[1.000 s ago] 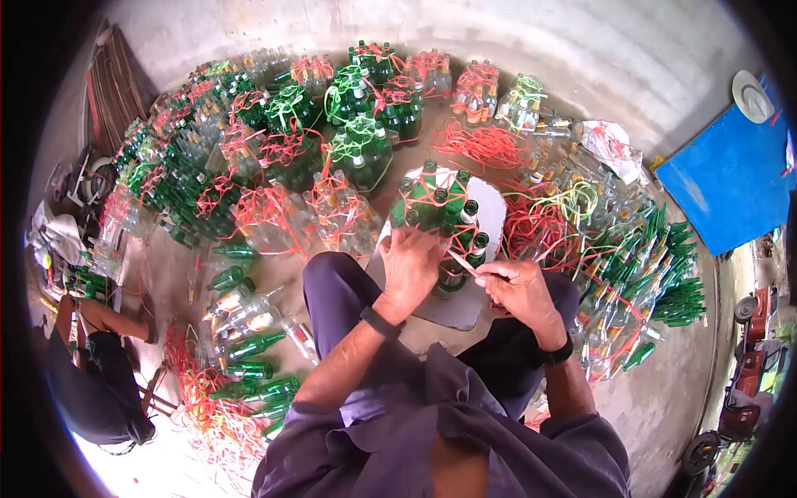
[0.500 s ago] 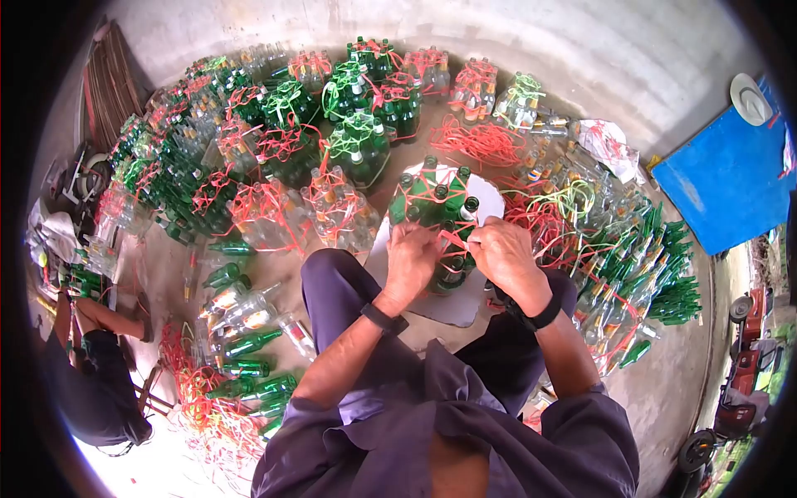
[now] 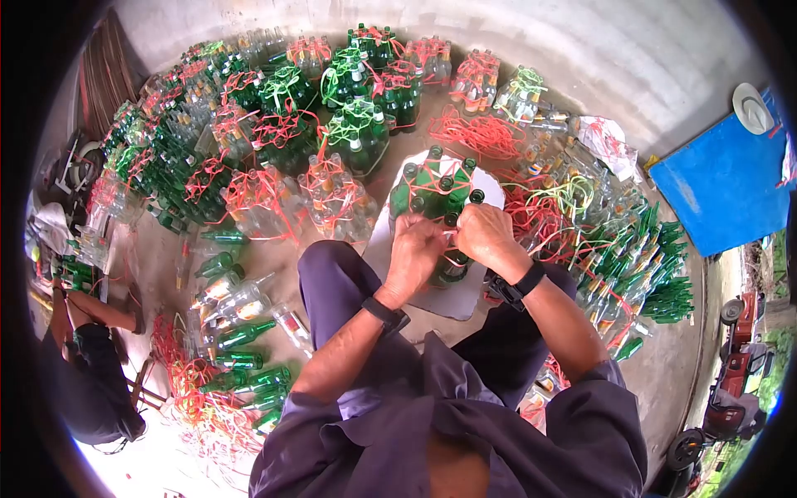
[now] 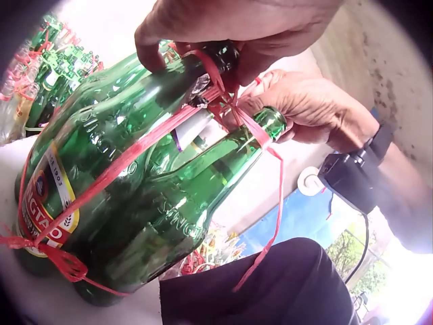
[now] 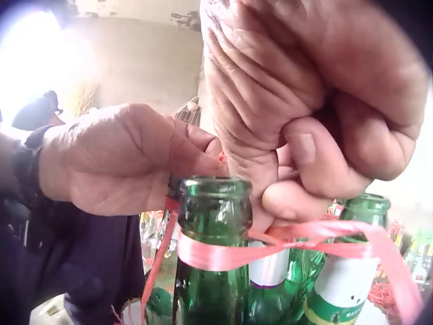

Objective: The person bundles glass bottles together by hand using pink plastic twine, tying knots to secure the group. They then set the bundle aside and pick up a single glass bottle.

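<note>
A bundle of green glass bottles [image 3: 425, 199] stands on a white board [image 3: 462, 307] between the person's knees. Pink-red plastic strap [image 4: 128, 161] loops around the bottle necks and bodies, with a knot low on the side. Over the near necks, the left hand [image 3: 418, 256] pinches the strap beside a bottle mouth. Close to it, the right hand [image 3: 486, 236] has its fingers curled and grips strap between the necks. In the right wrist view a twisted length of strap [image 5: 284, 238] runs from under the right hand [image 5: 304, 95] around a front neck.
Tied bottle bundles [image 3: 340, 195] crowd the floor behind and to the left. Loose green bottles [image 3: 246, 334] lie at the left by a tangle of strap [image 3: 195, 378]. More bottles and red strap [image 3: 535, 216] are heaped at the right. Another person's leg [image 3: 104, 307] shows at far left.
The right hand has moved in from the right to the bottle necks, beside the left hand. Its fingers, earlier pinching a strap end out to the side, are now curled over the necks.
</note>
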The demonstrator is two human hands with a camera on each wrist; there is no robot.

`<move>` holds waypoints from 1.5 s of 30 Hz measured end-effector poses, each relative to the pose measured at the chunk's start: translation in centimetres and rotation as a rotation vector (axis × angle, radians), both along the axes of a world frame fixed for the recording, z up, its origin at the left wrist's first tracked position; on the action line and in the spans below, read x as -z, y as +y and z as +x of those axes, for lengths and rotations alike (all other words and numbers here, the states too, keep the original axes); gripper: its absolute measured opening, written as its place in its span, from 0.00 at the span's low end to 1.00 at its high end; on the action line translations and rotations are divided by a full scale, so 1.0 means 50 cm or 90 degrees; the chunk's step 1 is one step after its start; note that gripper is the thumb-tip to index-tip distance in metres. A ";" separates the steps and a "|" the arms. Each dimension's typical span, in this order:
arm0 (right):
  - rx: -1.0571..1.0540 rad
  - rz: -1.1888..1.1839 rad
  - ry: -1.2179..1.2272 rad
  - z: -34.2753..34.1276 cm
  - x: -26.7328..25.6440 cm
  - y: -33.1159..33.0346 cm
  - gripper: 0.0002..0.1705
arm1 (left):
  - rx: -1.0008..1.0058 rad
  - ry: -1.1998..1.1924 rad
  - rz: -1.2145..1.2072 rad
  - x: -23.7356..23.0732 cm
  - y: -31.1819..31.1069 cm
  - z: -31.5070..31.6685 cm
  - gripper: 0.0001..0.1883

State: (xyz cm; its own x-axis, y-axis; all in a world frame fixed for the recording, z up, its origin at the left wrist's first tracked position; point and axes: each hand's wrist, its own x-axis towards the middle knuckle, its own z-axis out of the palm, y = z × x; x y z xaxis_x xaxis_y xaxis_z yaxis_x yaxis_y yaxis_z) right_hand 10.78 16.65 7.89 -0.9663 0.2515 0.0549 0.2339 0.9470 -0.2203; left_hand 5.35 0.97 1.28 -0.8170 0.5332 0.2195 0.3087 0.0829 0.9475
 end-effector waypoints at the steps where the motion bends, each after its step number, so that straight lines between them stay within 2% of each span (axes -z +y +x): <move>1: 0.002 0.002 -0.015 -0.001 -0.005 -0.006 0.06 | 0.003 -0.010 0.009 0.000 -0.001 0.000 0.04; 4: 0.005 -0.002 -0.031 -0.002 -0.009 -0.013 0.07 | 0.005 0.033 0.002 -0.004 -0.004 -0.002 0.04; 9: 0.017 -0.021 -0.079 -0.012 -0.031 -0.026 0.08 | -0.005 0.005 0.012 -0.021 -0.007 0.006 0.04; 11: 0.082 -0.116 -0.169 -0.021 -0.044 -0.026 0.12 | -0.008 -0.006 0.015 -0.020 -0.008 0.005 0.03; 12: 0.082 -0.116 -0.170 -0.028 -0.037 -0.017 0.12 | -0.005 0.015 0.015 -0.014 -0.008 0.002 0.04; 14: 0.074 -0.260 -0.217 -0.034 0.000 0.016 0.19 | -0.004 0.036 0.015 -0.010 -0.009 0.002 0.04; 15: 0.026 -0.318 -0.142 -0.031 0.008 0.022 0.14 | -0.004 0.034 0.022 -0.010 -0.008 0.002 0.05; 16: 0.025 -0.317 -0.142 -0.025 0.010 0.040 0.14 | -0.004 0.032 0.028 -0.011 -0.008 0.002 0.05; 18: 0.056 -0.749 -0.304 -0.018 0.001 0.067 0.11 | -0.003 0.012 0.028 -0.011 -0.009 0.002 0.05; 19: 0.056 -0.748 -0.304 -0.018 -0.023 0.052 0.11 | 0.000 -0.009 0.028 -0.010 -0.008 0.002 0.05; 21: 0.247 -0.984 -0.321 -0.010 -0.061 0.023 0.12 | -0.002 0.028 0.019 -0.008 -0.008 0.000 0.06; 22: 0.249 -0.983 -0.319 -0.005 -0.052 0.027 0.12 | -0.005 0.065 0.009 -0.007 -0.008 -0.001 0.06; 24: 0.368 -1.222 -0.308 0.003 -0.031 0.037 0.04 | -0.002 0.071 -0.003 -0.016 -0.011 0.001 0.06; 26: 0.369 -1.264 -0.293 0.020 -0.023 0.032 0.05 | -0.002 0.076 -0.016 -0.020 -0.014 0.001 0.06; 29: 0.320 -1.422 -0.277 0.035 -0.013 0.023 0.06 | -0.010 0.120 -0.010 -0.023 -0.013 0.003 0.07; 31: 0.307 -1.455 -0.267 0.046 -0.010 0.019 0.07 | -0.074 0.183 -0.093 -0.048 -0.018 0.015 0.08; 34: 0.286 -1.507 -0.254 0.056 -0.011 0.015 0.09 | -0.112 0.255 -0.111 -0.053 -0.018 0.021 0.07; 38: 0.225 -1.561 -0.255 0.062 0.008 0.024 0.08 | -0.104 0.265 -0.131 -0.037 -0.015 0.015 0.08; 42: 0.239 -1.548 -0.256 0.064 -0.005 0.020 0.05 | -0.097 0.188 -0.071 -0.032 -0.012 0.013 0.07; 45: 0.280 -1.542 -0.223 0.072 -0.002 0.016 0.09 | -0.096 0.134 -0.058 -0.050 -0.010 0.018 0.07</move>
